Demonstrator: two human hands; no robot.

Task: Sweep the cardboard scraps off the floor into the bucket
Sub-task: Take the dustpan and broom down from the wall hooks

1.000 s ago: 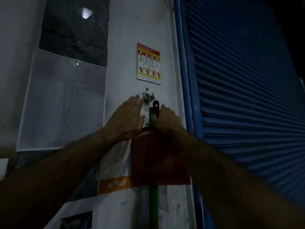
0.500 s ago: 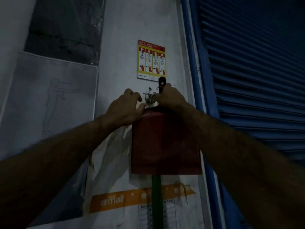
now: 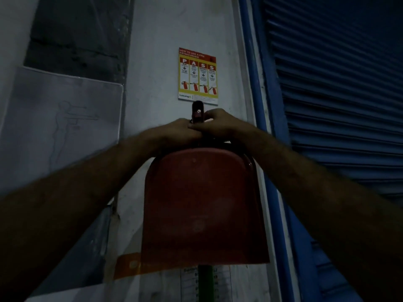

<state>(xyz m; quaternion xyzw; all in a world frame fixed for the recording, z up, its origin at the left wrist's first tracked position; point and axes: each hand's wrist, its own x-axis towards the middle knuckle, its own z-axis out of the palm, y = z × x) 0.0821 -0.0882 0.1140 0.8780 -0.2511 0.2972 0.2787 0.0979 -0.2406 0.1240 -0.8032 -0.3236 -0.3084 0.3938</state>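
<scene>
Red plastic dustpan (image 3: pixel 204 205) raised to the wall hook — both hands up at its handle.

Blue roller shutter (image 3: pixel 340 105) filled the right side, the pale wall (image 3: pixel 157 40) with its yellow extinguisher poster (image 3: pixel 198 76) the middle; against that wall the dustpan hung flat, higher than a second before, its handle loop (image 3: pixel 197 110) now just under the poster. A green pole (image 3: pixel 205 282) showed below the pan. The right hand (image 3: pixel 220 125) curled round the handle; the left hand (image 3: pixel 178 132), flat on the wall a second earlier, had closed in beside it, fingers curled, though what it gripped I could not tell. Likely the tools were being hung or unhooked — no scraps, floor or bucket were in view.
</scene>
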